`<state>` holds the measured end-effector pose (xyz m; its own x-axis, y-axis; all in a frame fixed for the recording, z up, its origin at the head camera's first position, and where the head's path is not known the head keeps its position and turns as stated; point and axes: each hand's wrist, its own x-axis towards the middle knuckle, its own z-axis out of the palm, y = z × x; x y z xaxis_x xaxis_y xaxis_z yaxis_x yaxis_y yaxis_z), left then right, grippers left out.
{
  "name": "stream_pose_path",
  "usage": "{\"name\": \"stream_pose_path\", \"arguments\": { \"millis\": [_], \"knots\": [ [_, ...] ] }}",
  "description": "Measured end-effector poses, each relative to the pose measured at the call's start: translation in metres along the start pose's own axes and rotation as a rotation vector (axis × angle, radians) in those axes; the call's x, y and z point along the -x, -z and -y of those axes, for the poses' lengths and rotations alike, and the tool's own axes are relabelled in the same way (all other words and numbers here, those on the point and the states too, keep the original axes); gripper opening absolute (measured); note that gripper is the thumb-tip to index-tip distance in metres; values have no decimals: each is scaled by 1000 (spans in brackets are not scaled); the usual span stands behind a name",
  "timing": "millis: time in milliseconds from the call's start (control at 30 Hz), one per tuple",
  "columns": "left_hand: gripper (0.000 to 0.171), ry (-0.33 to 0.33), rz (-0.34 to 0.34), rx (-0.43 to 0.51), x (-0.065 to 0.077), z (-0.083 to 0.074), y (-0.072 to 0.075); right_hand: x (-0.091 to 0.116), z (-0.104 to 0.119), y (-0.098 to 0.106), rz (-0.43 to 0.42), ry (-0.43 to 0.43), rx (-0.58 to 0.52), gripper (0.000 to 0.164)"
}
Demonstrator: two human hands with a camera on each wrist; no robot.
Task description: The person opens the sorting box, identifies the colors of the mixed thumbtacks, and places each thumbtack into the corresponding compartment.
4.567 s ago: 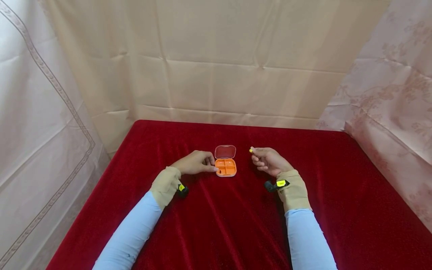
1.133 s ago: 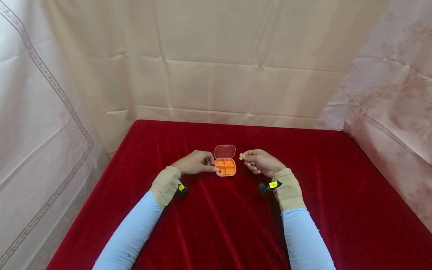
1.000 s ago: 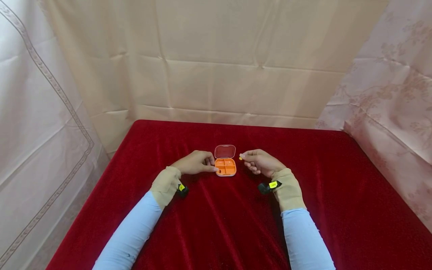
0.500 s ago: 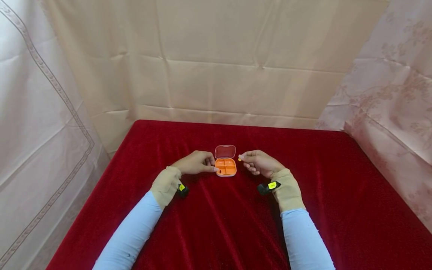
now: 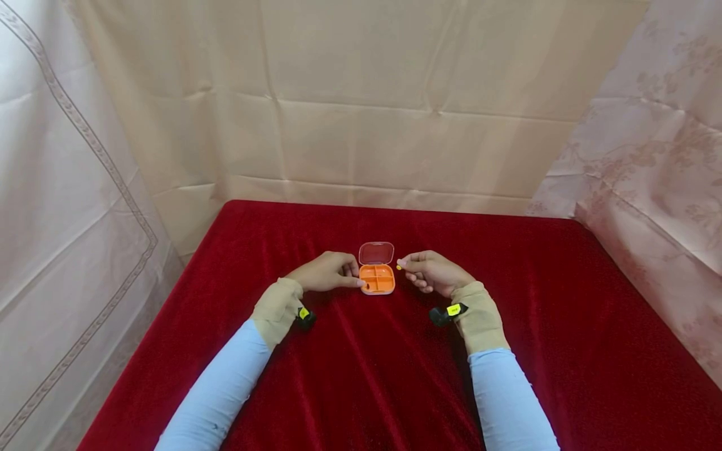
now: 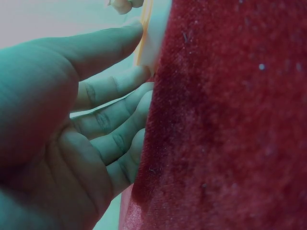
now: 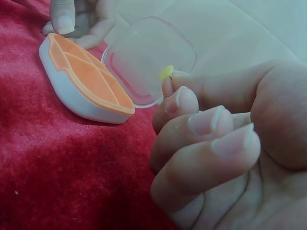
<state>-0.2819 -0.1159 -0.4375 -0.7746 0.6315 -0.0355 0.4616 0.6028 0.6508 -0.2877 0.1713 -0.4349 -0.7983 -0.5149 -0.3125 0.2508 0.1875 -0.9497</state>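
Note:
A small pill box (image 5: pixel 379 292), orange inside with a white outer wall (image 7: pixel 86 108), stands on the red cloth, its clear lid (image 5: pixel 376 253) tipped up at the back. Dividers split it into compartments. My left hand (image 5: pixel 324 272) holds the box's left edge, thumb on the rim and index finger against the side. A dark spot shows by the thumb tip; I cannot tell what it is. Just right of the box, my right hand (image 5: pixel 437 272) pinches a round yellow tablet (image 7: pixel 166 72) between thumb and index finger, its other fingers curled. The tablet is apart from the box.
Red velvet cloth (image 5: pixel 361 376) covers the table, with shallow folds in front. A beige curtain (image 5: pixel 361 113) hangs behind the far edge, a white one (image 5: pixel 68 219) at left and a floral one (image 5: pixel 654 188) at right. Both wrists carry small black cameras (image 5: pixel 440 316).
My right hand has moved left with the yellow tablet, closer to the pill box, and only slightly in the last second. The left hand and the box stay where they were.

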Motion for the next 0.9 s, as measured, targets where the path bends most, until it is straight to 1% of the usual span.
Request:
{"name": "stream_pose_path", "arguments": {
  "millis": [300,567,900],
  "knots": [
    [23,4,-2,-3,0,-1,0,1,1,-2,9,-2,14,42],
    [24,-2,-6,-14,-1,1,-1,1,1,-3,0,-8,38,43],
    [24,3,-3,-13,-1,1,0,-2,-2,-3,-9,-14,69,33]
  ]
}}
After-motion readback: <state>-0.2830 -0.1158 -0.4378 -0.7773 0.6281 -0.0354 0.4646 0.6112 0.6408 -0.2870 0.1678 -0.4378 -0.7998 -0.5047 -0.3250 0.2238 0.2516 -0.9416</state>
